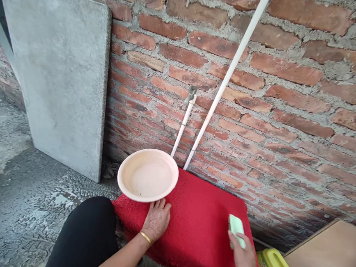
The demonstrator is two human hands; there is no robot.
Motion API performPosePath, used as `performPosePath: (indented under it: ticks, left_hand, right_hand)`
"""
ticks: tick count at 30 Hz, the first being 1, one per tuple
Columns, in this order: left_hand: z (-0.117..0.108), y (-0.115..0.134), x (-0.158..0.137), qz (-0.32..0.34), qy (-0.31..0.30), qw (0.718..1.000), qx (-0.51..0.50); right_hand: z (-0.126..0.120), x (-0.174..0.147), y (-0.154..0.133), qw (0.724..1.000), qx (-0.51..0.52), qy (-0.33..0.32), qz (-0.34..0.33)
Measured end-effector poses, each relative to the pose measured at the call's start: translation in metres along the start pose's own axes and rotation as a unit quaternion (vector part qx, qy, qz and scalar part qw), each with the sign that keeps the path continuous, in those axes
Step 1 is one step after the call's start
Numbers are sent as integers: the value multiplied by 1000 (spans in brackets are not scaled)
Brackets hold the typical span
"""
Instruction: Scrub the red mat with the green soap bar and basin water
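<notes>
A red fluffy cloth is spread over a low surface against the wall. My left hand, with a gold bangle at the wrist, lies flat on it. Its fingers reach the near rim of a pale pink basin, and their tips are partly out of sight by that rim. The basin holds a few small specks. Toward the cloth's right side, my right hand is closed around a light green scrubbing brush, whose bristle side faces left, close to the cloth.
A brick wall stands behind, with a white pipe and a tap on a shorter pipe. A grey slab leans at left above wet ground. At lower right are a yellow jug and a brown board.
</notes>
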State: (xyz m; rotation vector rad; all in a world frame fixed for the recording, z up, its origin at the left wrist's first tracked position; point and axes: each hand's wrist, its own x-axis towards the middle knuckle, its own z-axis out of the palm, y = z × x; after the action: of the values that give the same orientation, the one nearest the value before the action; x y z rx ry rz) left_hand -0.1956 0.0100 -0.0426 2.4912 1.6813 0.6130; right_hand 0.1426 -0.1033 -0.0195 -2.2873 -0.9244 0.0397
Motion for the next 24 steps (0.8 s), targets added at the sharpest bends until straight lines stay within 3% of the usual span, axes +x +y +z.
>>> performPosePath:
  ticks: [2, 6, 10, 13, 16, 24]
  left_hand:
    - [0, 0, 0, -1, 1, 1000, -5]
    - [0, -1, -1, 2, 0, 1000, -11]
    - [0, -1, -1, 0, -8, 1000, -12]
    - [0, -1, -1, 6, 1, 1000, -8]
    - [0, -1, 0, 7, 6, 1000, -7]
    - [-5, 0, 0, 4, -7, 1000, -4]
  right_hand:
    - [26, -27, -46, 997, 70, -37, -24]
    - [68, -77, -122, 974, 87, -108, -176]
    - [85, -98, -145, 959, 34, -131, -250]
    - [82, -90, -127, 963, 1, -127, -237]
    - [66, -69, -89, 977, -17, -102, -188]
    - [-8, -15, 26, 997, -55, -12, 44]
